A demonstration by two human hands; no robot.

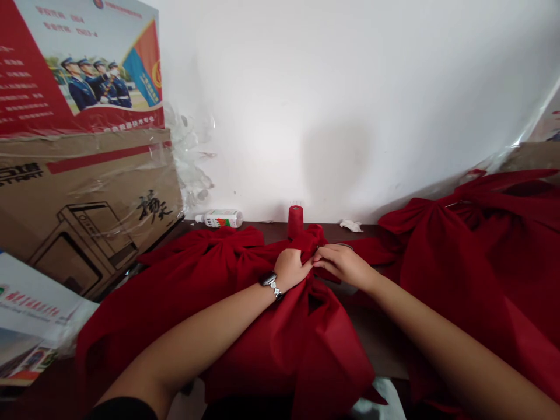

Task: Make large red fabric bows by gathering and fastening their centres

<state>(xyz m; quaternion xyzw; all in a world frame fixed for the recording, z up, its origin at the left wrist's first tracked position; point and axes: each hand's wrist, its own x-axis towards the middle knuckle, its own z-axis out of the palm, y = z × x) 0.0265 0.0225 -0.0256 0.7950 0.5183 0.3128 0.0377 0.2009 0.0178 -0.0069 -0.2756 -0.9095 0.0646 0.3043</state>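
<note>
A large red fabric bow (319,344) lies gathered in front of me at the table's edge, its tails hanging toward me. With its fingers closed around the bunched middle, my left hand (291,268) holds the bow; a dark watch is on that wrist. My right hand (343,263) is closed in a pinch at the same gathered spot, its fingertips close to my left thumb. Whatever sits between those fingertips is too small to make out. Just behind the hands stands a spool of red thread (296,221) with thin needles sticking up from its top.
Other red fabric bows (219,251) spread to the left, and a heap of red cloth (459,251) rises on the right. A white bottle (223,219) lies by the wall near a crumpled tissue (351,226). Cardboard boxes (100,204) stand at the left.
</note>
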